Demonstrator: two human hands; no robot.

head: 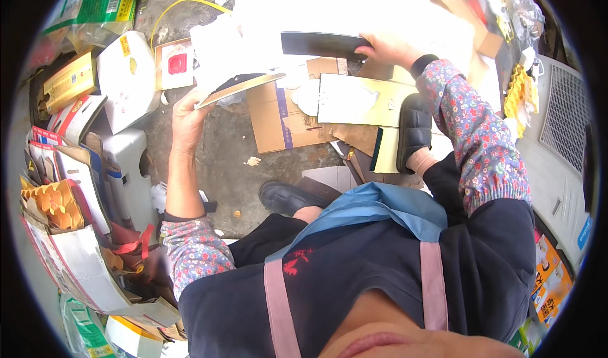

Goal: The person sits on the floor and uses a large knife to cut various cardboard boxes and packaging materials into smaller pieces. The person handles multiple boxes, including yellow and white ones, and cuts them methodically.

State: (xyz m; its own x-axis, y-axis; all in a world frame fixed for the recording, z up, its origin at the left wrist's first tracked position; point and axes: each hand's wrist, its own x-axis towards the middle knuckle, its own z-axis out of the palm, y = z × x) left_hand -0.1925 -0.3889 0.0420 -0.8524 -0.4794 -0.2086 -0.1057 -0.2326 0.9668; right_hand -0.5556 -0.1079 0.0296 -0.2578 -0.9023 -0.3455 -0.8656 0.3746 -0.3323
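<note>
My left hand (186, 120) grips the near end of a thin board panel (240, 89), which is held edge-on and slants up to the right. In my right hand (392, 49) is the end of a flat dark strip of board (318, 43), pinched between thumb and fingers. Below that strip, a pale yellow board panel (361, 104) lies beside my right shoe (415, 132). A flattened brown cardboard box (268, 120) with a purple stripe rests on the floor between my hands. Strong glare washes out the area beyond my right hand.
Folded cartons (76, 168), a white box (126, 80) and an egg tray (54, 203) crowd the left side. A shallow box with a red insert (175, 63) lies on the concrete floor (223, 168). At right stand a white appliance (553, 154) and yellow egg trays (520, 94).
</note>
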